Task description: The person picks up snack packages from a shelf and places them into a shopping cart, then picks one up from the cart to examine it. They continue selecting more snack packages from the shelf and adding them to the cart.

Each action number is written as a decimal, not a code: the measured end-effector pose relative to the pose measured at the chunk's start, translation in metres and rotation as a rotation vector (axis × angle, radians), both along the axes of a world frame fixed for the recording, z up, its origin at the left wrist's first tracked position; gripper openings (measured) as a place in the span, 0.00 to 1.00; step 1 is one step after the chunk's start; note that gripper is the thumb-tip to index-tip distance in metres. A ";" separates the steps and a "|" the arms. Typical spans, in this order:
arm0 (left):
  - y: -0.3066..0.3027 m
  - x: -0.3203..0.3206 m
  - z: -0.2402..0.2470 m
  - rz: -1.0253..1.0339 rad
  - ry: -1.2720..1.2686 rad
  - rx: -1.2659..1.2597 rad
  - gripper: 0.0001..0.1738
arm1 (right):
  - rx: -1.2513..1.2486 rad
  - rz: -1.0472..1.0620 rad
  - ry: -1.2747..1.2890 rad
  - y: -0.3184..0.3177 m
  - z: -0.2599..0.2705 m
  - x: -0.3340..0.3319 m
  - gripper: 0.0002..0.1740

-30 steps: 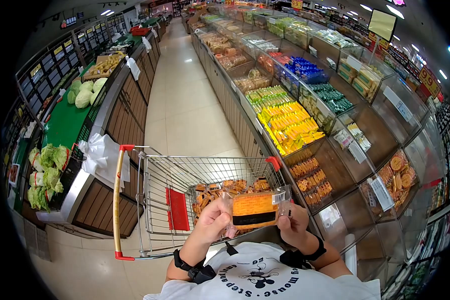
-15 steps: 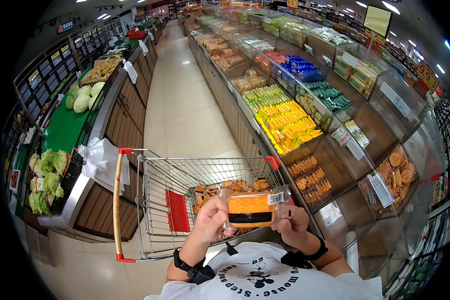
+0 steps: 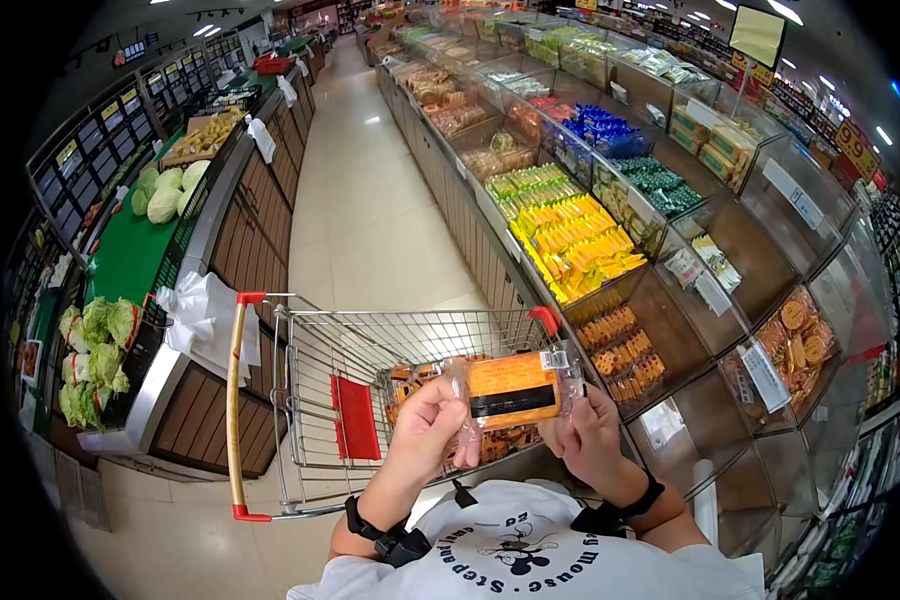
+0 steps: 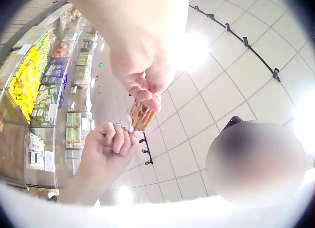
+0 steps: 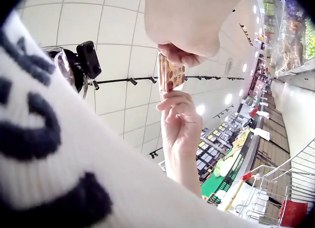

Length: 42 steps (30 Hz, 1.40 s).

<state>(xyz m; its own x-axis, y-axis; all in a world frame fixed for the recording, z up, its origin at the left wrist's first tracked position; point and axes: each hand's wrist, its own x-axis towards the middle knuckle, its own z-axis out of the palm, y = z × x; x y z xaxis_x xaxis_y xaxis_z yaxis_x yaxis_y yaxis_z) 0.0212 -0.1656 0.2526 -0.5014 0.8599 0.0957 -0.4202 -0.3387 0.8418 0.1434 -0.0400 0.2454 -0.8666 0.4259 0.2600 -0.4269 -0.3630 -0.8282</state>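
Observation:
A clear-wrapped packet of orange biscuits with a black band and a barcode label is held up over the shopping cart. My left hand pinches the wrapper's left end between thumb and fingers. At the other end, my right hand grips the wrapper near its lower right corner. The packet shows edge-on in the left wrist view, its biscuits stacked. Similar orange packets lie in the cart, partly hidden behind the hands and the held packet.
To the right stand clear-walled bins with yellow packets, rows of orange biscuit packets and round biscuits. Left is a produce counter with lettuces, cabbages and white plastic bags. A tiled aisle runs between them.
The packet has shifted slightly right and upward, and now tilts with its right end higher. My right hand has moved to a lower spot on its right end.

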 end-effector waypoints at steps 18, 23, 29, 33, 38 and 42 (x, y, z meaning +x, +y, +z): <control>0.003 -0.002 0.001 -0.124 0.192 0.007 0.06 | 0.022 0.054 0.084 0.010 0.000 0.009 0.14; 0.003 -0.004 -0.002 -0.111 0.174 0.060 0.05 | 0.158 0.083 0.115 0.013 -0.004 0.012 0.14; 0.003 0.004 0.005 0.083 0.262 0.004 0.04 | 0.473 -0.540 0.063 0.005 0.003 -0.006 0.10; 0.000 0.004 0.010 0.136 0.514 -0.084 0.03 | 1.501 -0.883 0.066 0.017 0.025 0.002 0.17; 0.001 0.008 0.016 0.164 0.612 -0.136 0.03 | 1.649 -0.748 0.005 0.013 0.042 -0.002 0.15; -0.003 0.007 0.017 0.156 0.696 -0.128 0.03 | 1.685 -0.750 0.010 0.011 0.042 -0.002 0.13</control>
